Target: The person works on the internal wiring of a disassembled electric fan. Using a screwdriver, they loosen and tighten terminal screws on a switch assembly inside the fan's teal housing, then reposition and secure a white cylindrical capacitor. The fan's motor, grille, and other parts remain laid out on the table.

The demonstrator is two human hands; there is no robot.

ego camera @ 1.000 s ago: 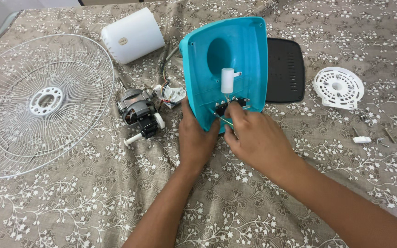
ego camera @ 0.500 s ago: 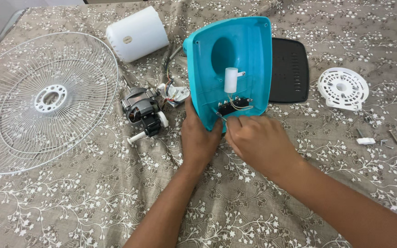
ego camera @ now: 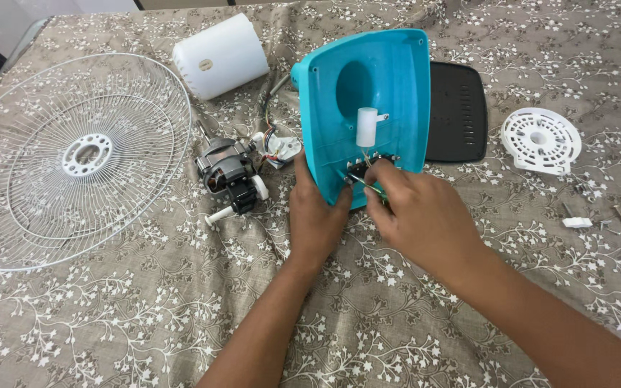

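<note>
A turquoise plastic fan base shell (ego camera: 389, 79) stands tilted up on the table with its hollow inside facing me. A white plastic cylinder (ego camera: 366, 126) sticks out of its middle, and a small black switch part with thin wires (ego camera: 368, 164) sits near its lower edge. My left hand (ego camera: 314, 215) grips the shell's lower left edge. My right hand (ego camera: 415, 215) pinches the wires at the black switch part. A grey fan motor (ego camera: 228, 176) with a white shaft lies just left of my left hand.
A white wire fan guard (ego camera: 73, 154) lies at the left. A white cylindrical housing (ego camera: 221, 56) lies at the back. A black rectangular plate (ego camera: 458, 111) lies behind the shell, with a round white grille piece (ego camera: 540, 140) and small loose screws (ego camera: 598, 215) at the right.
The view has shifted slightly. My right hand's fingers have moved up onto the wires at the black switch part. My left hand keeps its hold on the shell.
</note>
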